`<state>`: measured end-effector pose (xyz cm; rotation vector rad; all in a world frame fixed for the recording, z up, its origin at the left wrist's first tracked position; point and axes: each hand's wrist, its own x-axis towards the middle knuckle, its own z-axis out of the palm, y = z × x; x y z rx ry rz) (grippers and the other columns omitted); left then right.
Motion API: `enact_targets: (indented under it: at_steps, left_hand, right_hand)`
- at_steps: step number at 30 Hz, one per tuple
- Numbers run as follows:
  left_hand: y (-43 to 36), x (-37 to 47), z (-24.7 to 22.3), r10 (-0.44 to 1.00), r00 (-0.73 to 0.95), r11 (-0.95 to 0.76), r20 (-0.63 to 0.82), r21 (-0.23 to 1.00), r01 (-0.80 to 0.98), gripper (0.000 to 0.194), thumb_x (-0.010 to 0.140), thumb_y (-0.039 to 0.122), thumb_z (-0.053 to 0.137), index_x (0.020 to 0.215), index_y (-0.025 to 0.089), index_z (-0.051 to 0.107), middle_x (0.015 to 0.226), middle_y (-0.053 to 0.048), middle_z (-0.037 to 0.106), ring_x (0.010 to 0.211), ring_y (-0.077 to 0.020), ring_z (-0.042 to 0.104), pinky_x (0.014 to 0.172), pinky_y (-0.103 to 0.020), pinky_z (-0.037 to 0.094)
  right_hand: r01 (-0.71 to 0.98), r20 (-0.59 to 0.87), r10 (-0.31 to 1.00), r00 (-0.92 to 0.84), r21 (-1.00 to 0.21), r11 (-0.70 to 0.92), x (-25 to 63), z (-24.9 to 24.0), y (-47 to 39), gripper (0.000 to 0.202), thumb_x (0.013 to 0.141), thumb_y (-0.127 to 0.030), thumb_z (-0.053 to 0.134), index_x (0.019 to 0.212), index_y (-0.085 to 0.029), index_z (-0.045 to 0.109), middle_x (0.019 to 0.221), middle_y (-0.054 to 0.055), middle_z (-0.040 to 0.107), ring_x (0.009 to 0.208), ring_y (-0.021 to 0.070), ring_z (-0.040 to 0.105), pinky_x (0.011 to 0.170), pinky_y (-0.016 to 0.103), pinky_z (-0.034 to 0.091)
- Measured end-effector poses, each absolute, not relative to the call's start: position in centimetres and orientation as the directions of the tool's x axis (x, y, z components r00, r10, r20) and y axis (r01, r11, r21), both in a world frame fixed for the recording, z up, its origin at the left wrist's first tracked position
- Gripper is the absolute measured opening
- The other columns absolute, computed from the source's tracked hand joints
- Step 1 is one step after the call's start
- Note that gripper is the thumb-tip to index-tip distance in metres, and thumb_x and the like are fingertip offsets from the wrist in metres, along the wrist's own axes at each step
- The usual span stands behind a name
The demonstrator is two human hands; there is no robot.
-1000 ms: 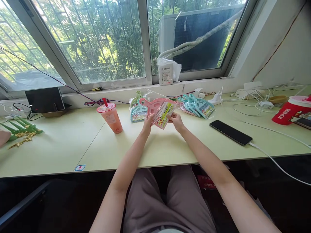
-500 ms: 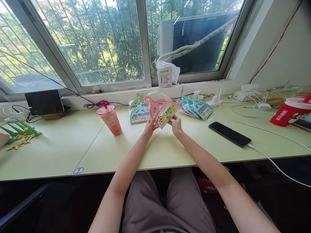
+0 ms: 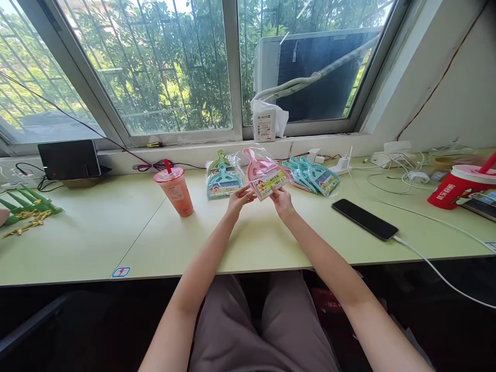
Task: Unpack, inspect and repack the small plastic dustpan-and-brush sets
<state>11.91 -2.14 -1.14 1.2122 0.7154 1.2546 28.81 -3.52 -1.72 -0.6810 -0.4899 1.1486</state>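
A pink mini dustpan and brush set [image 3: 264, 173] in clear wrap, with a yellow-green label, is held tilted above the desk. My right hand [image 3: 283, 204] pinches its lower right edge, thumb on the front. My left hand [image 3: 239, 201] has its fingertips at the lower left edge, fairly straight; their grip there looks light. Left of it lies a blue dustpan set [image 3: 222, 182], with a green dustpan set [image 3: 220, 161] behind it. To the right is a pile of wrapped teal dustpan sets [image 3: 314, 173], with pink showing beneath.
A drink cup [image 3: 177, 191] stands left of my hands. A phone [image 3: 365, 219] on a white cable lies to the right, near a red cup [image 3: 461, 187]. A tablet [image 3: 70, 161], a green object with gold pieces [image 3: 33, 209] and a white box [image 3: 264, 125] are farther off.
The pink dustpan set has shifted slightly right and turned, its handle end moving with it. My left hand's fingers have straightened along its edge. The view has shifted slightly.
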Motion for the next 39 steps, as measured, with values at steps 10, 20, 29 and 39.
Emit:
enact_targets:
  at_steps: [10, 20, 29, 39]
  left_hand:
    - [-3.0, 12.7, -0.6, 0.918, 0.256, -0.267, 0.302, 0.950, -0.161, 0.052, 0.062, 0.050, 0.081, 0.101, 0.019, 0.068, 0.102, -0.008, 0.070, 0.089, -0.0197, 0.067, 0.069, -0.032, 0.059]
    - [-2.6, 12.5, -1.3, 0.881, 0.101, -0.472, 0.463, 0.875, 0.105, 0.031, 0.080, 0.048, 0.062, 0.077, 0.018, 0.069, 0.076, -0.006, 0.071, 0.066, -0.0171, 0.066, 0.064, -0.031, 0.053]
    - [-3.0, 12.6, -1.9, 0.857, -0.027, -0.458, 0.515, 0.784, 0.420, 0.010, 0.080, 0.030, 0.063, 0.079, 0.021, 0.058, 0.082, -0.001, 0.068, 0.065, -0.0150, 0.065, 0.067, -0.028, 0.048]
    - [-1.6, 12.8, -3.2, 0.900, 0.064, -0.436, 0.431, 0.888, 0.148, 0.021, 0.075, 0.035, 0.064, 0.080, 0.016, 0.070, 0.076, -0.005, 0.073, 0.071, -0.0207, 0.067, 0.063, -0.030, 0.054]
  right_hand:
    - [-0.707, 0.030, 0.952, 0.303, -0.663, 0.246, 29.4, -1.1, -3.4, 0.024, 0.072, -0.008, 0.072, 0.091, -0.019, 0.065, 0.095, 0.003, 0.075, 0.102, 0.0191, 0.069, 0.089, 0.030, 0.060]
    - [-0.658, -0.043, 0.955, 0.294, -0.734, 0.170, 28.9, -1.8, -3.3, 0.020, 0.070, -0.010, 0.075, 0.084, -0.019, 0.064, 0.083, 0.002, 0.074, 0.085, 0.0178, 0.070, 0.073, 0.029, 0.062]
    - [-0.586, -0.266, 0.916, 0.299, -0.809, -0.043, 29.4, -1.4, -4.0, 0.009, 0.078, -0.011, 0.067, 0.079, -0.019, 0.064, 0.069, -0.002, 0.069, 0.060, 0.0087, 0.063, 0.047, 0.017, 0.042]
    - [-0.547, -0.181, 0.972, 0.150, -0.834, -0.071, 27.5, -1.3, -4.1, 0.019, 0.064, -0.012, 0.082, 0.073, -0.016, 0.065, 0.066, 0.000, 0.069, 0.055, 0.0084, 0.059, 0.047, 0.018, 0.044]
